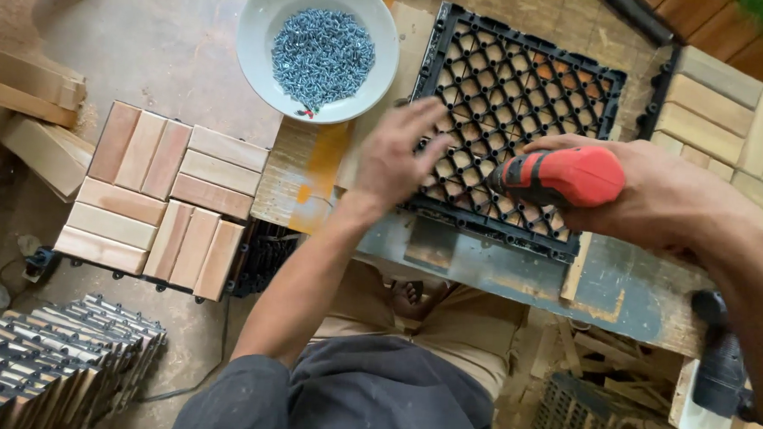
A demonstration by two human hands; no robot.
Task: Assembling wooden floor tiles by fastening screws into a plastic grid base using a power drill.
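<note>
The black plastic grid tile (514,126) lies upper centre of the frame on our workbench (618,289). Our left hand (397,159) presses it flat, fingers spread; our right hand (657,196) grips the red power screwdriver (559,175). If the tile shifts, we judge the bit could skid towards those fingers.

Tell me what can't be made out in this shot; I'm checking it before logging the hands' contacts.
- Head view: the driver tip of the red power tool is hidden behind the right hand.
- Left hand is motion-blurred over the black plastic grid; whether it pinches a screw is unclear.
- Screws in the white bowl are too small to tell apart.
- The bowl's top rim is cut off by the frame edge.
</note>
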